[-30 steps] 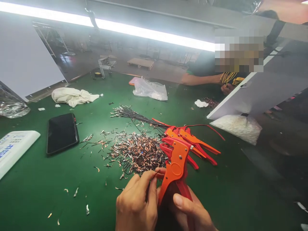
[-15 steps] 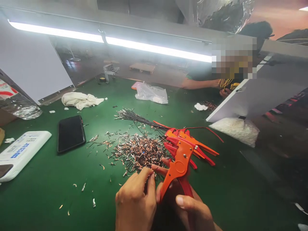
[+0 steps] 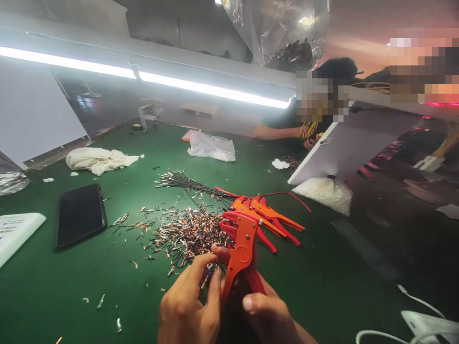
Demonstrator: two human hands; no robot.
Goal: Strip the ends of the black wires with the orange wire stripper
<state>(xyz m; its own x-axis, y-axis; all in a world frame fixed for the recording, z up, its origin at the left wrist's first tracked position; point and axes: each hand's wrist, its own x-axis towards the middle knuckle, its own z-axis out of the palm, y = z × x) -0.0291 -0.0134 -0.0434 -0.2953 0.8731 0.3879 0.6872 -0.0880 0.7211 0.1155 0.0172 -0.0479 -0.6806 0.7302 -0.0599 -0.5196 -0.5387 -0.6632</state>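
My right hand is wrapped round the handles of an orange and red wire stripper, its jaws pointing up and to the left. Beside it, my left hand is curled, thumb and index finger close together near the stripper's lower handle. A small silvery-blue piece shows between those fingers, too small to name. Just beyond both hands lies a pile of black wire offcuts and copper strands. Behind the pile is a bundle of black wires with silvery ends. More orange and red wire strippers lie at its right.
A black phone and a white device lie at left. A cloth and a plastic bag sit farther back. Behind a white partition, a co-worker's arm reaches toward yellow wires. A white cable is at lower right.
The view has shifted, so the table things appear farther left. My left thumb and index fingertips have parted a little. The right hand keeps its hold on the wire stripper.
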